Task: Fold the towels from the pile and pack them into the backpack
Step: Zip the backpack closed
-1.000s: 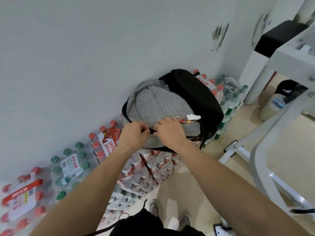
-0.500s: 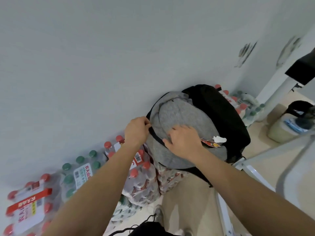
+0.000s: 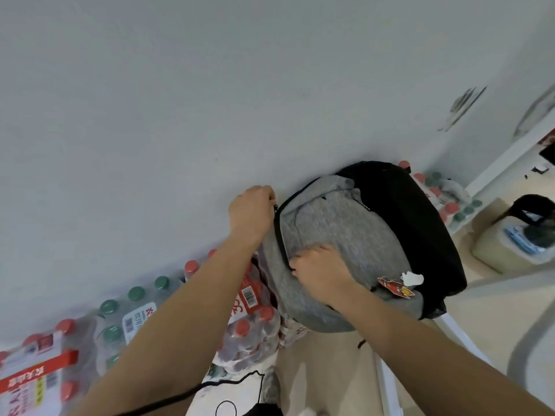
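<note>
A grey and black backpack (image 3: 345, 226) rests on stacked packs of bottled water against the white wall. My left hand (image 3: 250, 210) is at its upper left edge, fingers pinched on the zipper pull of the black zipper line. My right hand (image 3: 319, 270) presses flat on the grey front panel beside the zipper, holding the bag's fabric. A red and white tag (image 3: 398, 285) hangs on the bag's front. No towels are visible; the inside of the bag is hidden.
Shrink-wrapped packs of water bottles (image 3: 249, 319) with red and green caps line the wall to the left and behind the bag. A large water jug (image 3: 510, 244) stands on the floor at right. A white frame leg (image 3: 387, 382) runs along the floor below the bag.
My left hand has travelled up along the bag's left edge with the zipper pull, away from my right hand. The right hand has stayed on the grey panel. The view has shifted left.
</note>
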The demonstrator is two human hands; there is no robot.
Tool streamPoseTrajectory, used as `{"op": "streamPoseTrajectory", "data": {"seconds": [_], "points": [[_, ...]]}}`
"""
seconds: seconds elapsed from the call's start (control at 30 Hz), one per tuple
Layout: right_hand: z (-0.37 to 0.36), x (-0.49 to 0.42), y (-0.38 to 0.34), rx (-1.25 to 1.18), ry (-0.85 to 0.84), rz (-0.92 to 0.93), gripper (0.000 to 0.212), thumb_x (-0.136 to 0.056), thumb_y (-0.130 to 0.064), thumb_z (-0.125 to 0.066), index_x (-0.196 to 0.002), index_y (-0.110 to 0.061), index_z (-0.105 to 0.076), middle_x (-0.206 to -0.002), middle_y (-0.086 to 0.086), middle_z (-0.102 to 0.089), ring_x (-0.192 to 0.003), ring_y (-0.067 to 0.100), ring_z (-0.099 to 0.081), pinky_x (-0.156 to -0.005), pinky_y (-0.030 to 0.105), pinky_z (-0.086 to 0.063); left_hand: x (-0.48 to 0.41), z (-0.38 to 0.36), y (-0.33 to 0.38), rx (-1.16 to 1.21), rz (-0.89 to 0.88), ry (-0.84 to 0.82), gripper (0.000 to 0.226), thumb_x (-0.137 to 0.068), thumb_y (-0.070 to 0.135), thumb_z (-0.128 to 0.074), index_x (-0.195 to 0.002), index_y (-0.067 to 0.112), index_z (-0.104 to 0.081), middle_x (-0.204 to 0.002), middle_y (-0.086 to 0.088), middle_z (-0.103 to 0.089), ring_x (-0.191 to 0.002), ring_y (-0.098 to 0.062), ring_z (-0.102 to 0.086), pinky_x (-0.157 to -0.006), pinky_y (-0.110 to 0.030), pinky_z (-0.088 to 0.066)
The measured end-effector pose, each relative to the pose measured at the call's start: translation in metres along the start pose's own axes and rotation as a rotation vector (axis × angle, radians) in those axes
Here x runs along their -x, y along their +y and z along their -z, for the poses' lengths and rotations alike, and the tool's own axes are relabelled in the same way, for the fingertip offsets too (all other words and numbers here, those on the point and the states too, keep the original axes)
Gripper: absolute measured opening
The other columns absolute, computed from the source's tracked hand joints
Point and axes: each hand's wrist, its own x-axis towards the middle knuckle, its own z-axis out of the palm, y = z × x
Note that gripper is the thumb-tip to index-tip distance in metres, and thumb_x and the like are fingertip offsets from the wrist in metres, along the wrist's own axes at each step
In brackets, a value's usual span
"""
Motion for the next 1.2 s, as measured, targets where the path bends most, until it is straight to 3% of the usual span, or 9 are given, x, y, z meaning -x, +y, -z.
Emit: {"op": "streamPoseTrajectory", "data": {"seconds": [0.1, 0.2, 0.27, 0.37, 0.53, 0.77, 0.93, 1.1, 1.2], "points": [[0.024, -0.020, 0.014, -0.111, 0.079, -0.102, 0.027, -0.095, -0.047, -0.047, -0.093, -0.029, -0.066, -0.091, -0.004, -0.067, -0.086, 0.020, -0.063, -0.082, 0.037, -0.050, -0.001, -0.004, -0.005, 0.133, 0.031, 0.004, 0.009, -0.090, 0.024, -0.060, -0.090, 0.024, -0.069, -0.090, 0.004, -0.070, -0.082, -0.022, -0.064, -0.068, -0.032, -0.050], [0.038, -0.053, 0.030, -0.279, 0.217, -0.180, 0.038, -0.094, -0.047, -0.052, -0.127, -0.029, -0.055, -0.114, 0.000, -0.062, -0.101, 0.024, -0.061, -0.079, 0.039, -0.053, -0.005, -0.001, -0.013, 0.362, 0.074, -0.030, 0.004, -0.085, 0.024, -0.069, -0.083, 0.026, -0.072, -0.080, 0.010, -0.071, -0.075, -0.010, -0.064, -0.072, -0.029, -0.053], [0.042, -0.076, 0.033, -0.362, 0.178, -0.170, 0.044, -0.092, -0.046, -0.057, -0.133, -0.028, -0.052, -0.112, 0.000, -0.058, -0.105, 0.024, -0.059, -0.081, 0.039, -0.051, -0.003, -0.001, -0.012, 0.507, 0.107, -0.058, 0.005, -0.082, 0.023, -0.073, -0.081, 0.027, -0.073, -0.076, 0.012, -0.070, -0.073, -0.005, -0.064, -0.071, -0.025, -0.052], [0.040, -0.101, 0.035, -0.415, 0.168, -0.154, 0.023, -0.092, -0.038, -0.061, -0.109, -0.023, -0.065, -0.090, -0.004, -0.049, -0.096, 0.024, -0.058, -0.072, 0.035, -0.044, 0.001, -0.004, -0.019, 0.723, 0.198, -0.084, 0.009, -0.080, 0.019, -0.077, -0.081, 0.027, -0.073, -0.072, 0.012, -0.071, -0.069, -0.005, -0.066, -0.072, -0.028, -0.055], [0.047, -0.112, 0.041, -0.328, 0.145, -0.069, 0.013, -0.091, -0.035, -0.061, -0.089, -0.025, -0.067, -0.082, -0.008, -0.054, -0.085, 0.020, -0.058, -0.063, 0.030, -0.039, 0.018, -0.014, -0.041, 1.032, 0.359, -0.118, 0.023, -0.084, 0.015, -0.072, -0.106, 0.018, -0.063, -0.085, -0.003, -0.075, -0.083, -0.021, -0.072, -0.076, -0.042, -0.059], [0.059, -0.126, 0.042, -0.411, 0.090, -0.103, 0.021, -0.091, -0.038, -0.063, -0.078, -0.022, -0.062, -0.077, -0.006, -0.063, -0.078, 0.019, -0.060, -0.067, 0.035, -0.049, 0.022, -0.029, -0.030, 0.809, 0.405, -0.217, 0.018, -0.077, 0.040, -0.078, -0.081, 0.023, -0.074, -0.074, 0.008, -0.072, -0.067, -0.008, -0.067, -0.066, -0.029, -0.056], [0.059, -0.132, 0.045, -0.299, 0.122, -0.125, 0.024, -0.089, -0.044, -0.062, -0.078, -0.023, -0.064, -0.085, -0.005, -0.065, -0.080, 0.019, -0.060, -0.067, 0.035, -0.051, 0.011, -0.025, -0.021, 0.662, 0.389, -0.250, 0.010, -0.076, 0.030, -0.078, -0.078, 0.020, -0.075, -0.071, 0.009, -0.070, -0.059, -0.004, -0.059, -0.054, -0.016, -0.042], [0.052, -0.134, 0.083, -0.268, 0.205, -0.305, 0.026, -0.090, -0.043, -0.060, -0.074, -0.023, -0.060, -0.085, -0.003, -0.064, -0.086, 0.025, -0.063, -0.063, 0.031, -0.041, 0.008, -0.023, -0.024, 0.544, 0.320, -0.281, 0.004, -0.077, 0.021, -0.075, -0.077, 0.017, -0.075, -0.075, 0.006, -0.071, -0.072, -0.009, -0.066, -0.068, -0.022, -0.054], [0.048, -0.132, 0.117, -0.264, 0.269, -0.486, 0.025, -0.093, -0.043, -0.057, -0.079, -0.022, -0.061, -0.094, 0.004, -0.068, -0.090, 0.029, -0.065, -0.068, 0.034, -0.047, 0.008, -0.026, -0.028, 0.495, 0.300, -0.314, 0.005, -0.079, 0.019, -0.074, -0.074, 0.019, -0.071, -0.074, 0.007, -0.069, -0.072, -0.009, -0.065, -0.071, -0.023, -0.054]]}}
